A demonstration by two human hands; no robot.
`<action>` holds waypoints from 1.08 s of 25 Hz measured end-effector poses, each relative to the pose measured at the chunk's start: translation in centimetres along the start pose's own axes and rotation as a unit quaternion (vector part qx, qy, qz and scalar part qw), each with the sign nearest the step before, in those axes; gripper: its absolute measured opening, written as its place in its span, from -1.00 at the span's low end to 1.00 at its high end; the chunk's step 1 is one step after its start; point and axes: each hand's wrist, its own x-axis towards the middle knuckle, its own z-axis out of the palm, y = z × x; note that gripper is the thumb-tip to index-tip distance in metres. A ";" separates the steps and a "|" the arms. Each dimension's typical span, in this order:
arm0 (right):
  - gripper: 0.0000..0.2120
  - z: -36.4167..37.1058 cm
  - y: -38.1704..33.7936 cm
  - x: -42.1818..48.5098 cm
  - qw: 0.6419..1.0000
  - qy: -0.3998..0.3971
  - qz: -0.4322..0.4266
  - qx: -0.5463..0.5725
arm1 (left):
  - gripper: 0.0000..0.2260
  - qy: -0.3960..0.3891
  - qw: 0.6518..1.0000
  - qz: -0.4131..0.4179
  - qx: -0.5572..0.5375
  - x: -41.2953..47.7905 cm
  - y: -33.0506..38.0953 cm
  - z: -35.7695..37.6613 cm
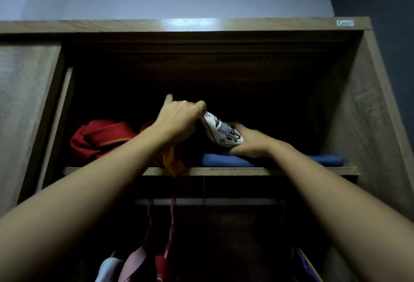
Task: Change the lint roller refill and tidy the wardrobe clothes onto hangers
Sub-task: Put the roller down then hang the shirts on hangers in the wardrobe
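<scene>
Hands (179,120) (248,142) gripping patterned cloth (221,130), red garment (100,136) left (crumpled), blue fold (224,160) beneath

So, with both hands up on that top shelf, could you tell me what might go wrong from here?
The orange cloth already droops over the shelf edge beneath the left hand; a tug could drag it off. The red garment beside it lies loosely heaped and might slide along. The white patterned item, gripped between both hands, with the right hand above the folded blue cloth, could rumple that cloth on the way out.
</scene>
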 end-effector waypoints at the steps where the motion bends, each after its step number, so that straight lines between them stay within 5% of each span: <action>1: -0.35 0.0 0.1 -0.1 0.999 0.031 -0.010 -0.033 | -0.67 0.007 1.000 0.003 -0.004 -0.1 -0.1 -0.1; 4: -0.45 -1.4 0.1 -1.3 0.973 0.092 -0.021 -0.212 | -0.67 0.014 1.000 0.016 0.006 0.0 0.3 0.4; 10: -0.55 -7.7 3.6 -4.2 0.875 0.092 0.000 -0.476 | -0.71 0.012 0.996 0.068 -0.063 2.8 6.1 1.5; 14: -0.45 -7.5 6.6 -6.2 0.923 -0.045 0.026 -0.381 | -0.61 -0.107 0.972 0.072 -0.196 2.7 8.2 3.0; 16: -0.45 -8.2 7.7 -6.9 0.945 -0.033 0.005 -0.324 | -0.51 -0.100 0.971 0.108 -0.190 2.7 7.5 2.7; 20: -0.45 -9.5 8.1 -8.1 0.869 -0.004 -0.045 -0.492 | -0.47 -0.160 0.963 0.163 -0.144 3.3 5.7 1.9; 22: -0.48 -9.3 8.2 -8.4 0.877 -0.014 -0.044 -0.479 | -0.42 -0.207 0.953 0.140 -0.170 3.6 5.2 1.5; 25: -0.51 -9.2 8.3 -8.3 0.884 -0.008 -0.036 -0.466 | -0.36 -0.142 0.966 0.172 -0.129 3.6 5.5 1.0; 27: -0.52 -9.1 8.4 -8.2 0.858 0.036 -0.057 -0.509 | -0.40 -0.085 0.964 0.211 -0.138 3.4 5.8 0.9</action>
